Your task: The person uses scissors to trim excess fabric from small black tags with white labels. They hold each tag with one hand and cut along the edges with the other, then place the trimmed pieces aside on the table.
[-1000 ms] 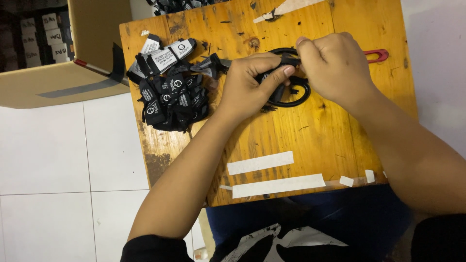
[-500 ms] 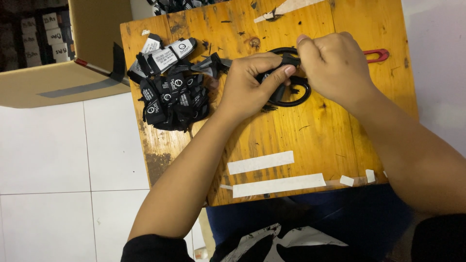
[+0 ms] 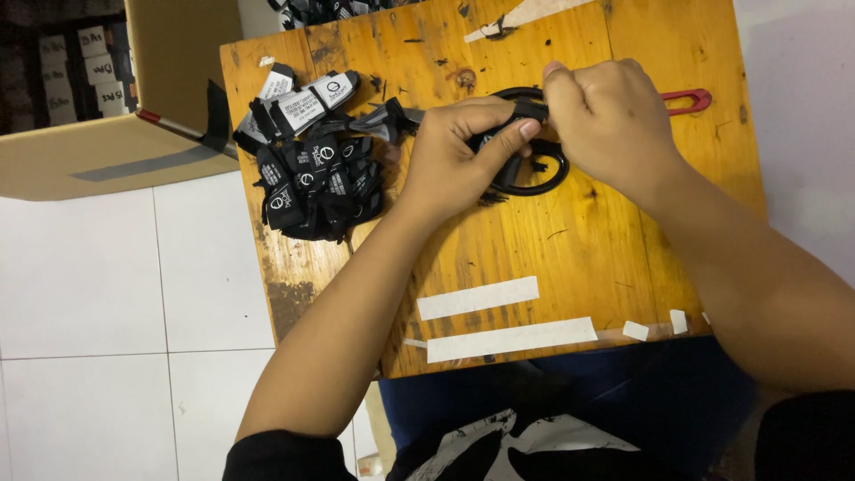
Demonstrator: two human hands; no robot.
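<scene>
Both hands meet over the far half of the wooden counter (image 3: 570, 249), near its middle. The left hand (image 3: 459, 151) is closed around a small black strap piece (image 3: 525, 111), with its thumb pressed along the top and the other fingers curled underneath. The right hand (image 3: 614, 116) is bent into a loose fist just beside it, fingertips pinching the same black piece from the other side, so the two hands touch or nearly touch at the thumbs.

Under and between the hands lies a black loop (image 3: 539, 183) flat on the counter, partly covered by both hands. A red handle (image 3: 690, 100) sticks out from behind the right hand toward the right edge of the counter; what it belongs to is hidden.

Toward the far left corner sits a heap of black tags with white print (image 3: 312, 169), loosely piled and well apart from the hands. Two strips of white tape (image 3: 508, 338) are stuck down near the front edge, with small white scraps (image 3: 655, 327) near the front right corner.

Off the left edge, an open cardboard box (image 3: 116, 151) stands over the white tiled floor (image 3: 107, 294).
</scene>
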